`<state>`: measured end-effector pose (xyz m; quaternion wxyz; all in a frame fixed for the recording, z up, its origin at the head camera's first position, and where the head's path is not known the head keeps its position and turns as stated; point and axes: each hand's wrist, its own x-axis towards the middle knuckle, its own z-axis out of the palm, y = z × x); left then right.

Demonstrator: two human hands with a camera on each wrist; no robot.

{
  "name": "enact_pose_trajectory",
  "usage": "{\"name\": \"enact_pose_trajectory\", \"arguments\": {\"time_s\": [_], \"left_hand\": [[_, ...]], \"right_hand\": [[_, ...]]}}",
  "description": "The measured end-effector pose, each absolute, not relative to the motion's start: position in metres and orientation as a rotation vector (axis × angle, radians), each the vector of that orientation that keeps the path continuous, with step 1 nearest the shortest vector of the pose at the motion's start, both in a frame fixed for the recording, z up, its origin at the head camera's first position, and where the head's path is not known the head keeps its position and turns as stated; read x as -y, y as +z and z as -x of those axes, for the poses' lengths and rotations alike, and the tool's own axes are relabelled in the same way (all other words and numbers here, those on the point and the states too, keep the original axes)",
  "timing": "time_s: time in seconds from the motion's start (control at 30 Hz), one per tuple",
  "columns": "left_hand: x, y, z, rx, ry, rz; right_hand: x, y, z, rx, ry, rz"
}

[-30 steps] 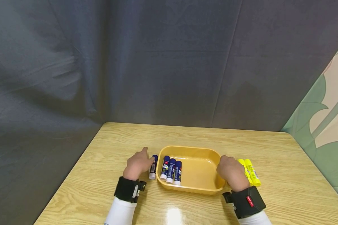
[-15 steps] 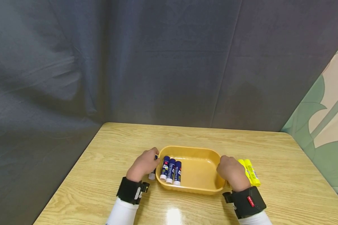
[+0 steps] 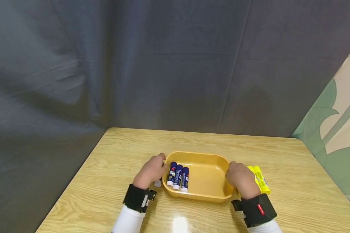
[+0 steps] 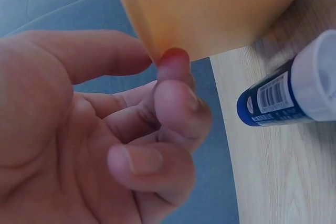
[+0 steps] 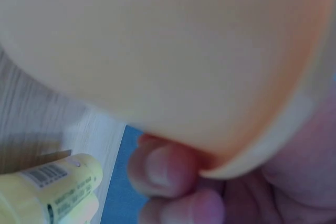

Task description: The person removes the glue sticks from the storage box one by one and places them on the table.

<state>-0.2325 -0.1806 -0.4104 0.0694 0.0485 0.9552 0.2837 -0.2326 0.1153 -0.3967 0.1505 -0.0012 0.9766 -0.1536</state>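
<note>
A yellow plastic basket (image 3: 208,181) sits on the table, with three blue glue sticks (image 3: 178,177) with white ends lying side by side in its left part. At its left end my left hand (image 3: 151,170) pinches the rim; the left wrist view shows thumb and curled fingers meeting on the basket edge (image 4: 210,14). My right hand (image 3: 242,179) grips the opposite end, its fingers curled under the rim in the right wrist view. Another blue glue stick (image 4: 278,95) lies on the table beside the basket, mostly hidden under my left hand in the head view.
Two yellow glue sticks (image 3: 262,180) lie on the wooden table (image 3: 297,187) just right of my right hand. A dark grey cloth (image 3: 175,71) hangs behind the table and along its left side. A floral-patterned surface (image 3: 338,129) is at the right.
My left hand has moved right from above the loose blue glue stick onto the basket's left rim and taken hold of it. The right hand keeps its grip; the basket has barely shifted.
</note>
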Motion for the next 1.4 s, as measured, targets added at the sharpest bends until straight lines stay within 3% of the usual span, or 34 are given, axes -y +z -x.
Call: {"name": "enact_pose_trajectory", "arguments": {"time_s": [0.43, 0.67, 1.4], "left_hand": [[0.165, -0.399, 0.223, -3.097, 0.690, -0.080], [0.141, -0.391, 0.208, -3.061, 0.641, -0.188], [0.106, -0.422, 0.205, -3.096, 0.279, -0.190]], "right_hand": [[-0.114, -0.398, 0.233, -2.804, -0.441, 0.002], [-0.111, -0.400, 0.235, -2.809, -0.436, 0.003], [-0.106, -0.403, 0.237, -2.807, -0.427, 0.018]]}}
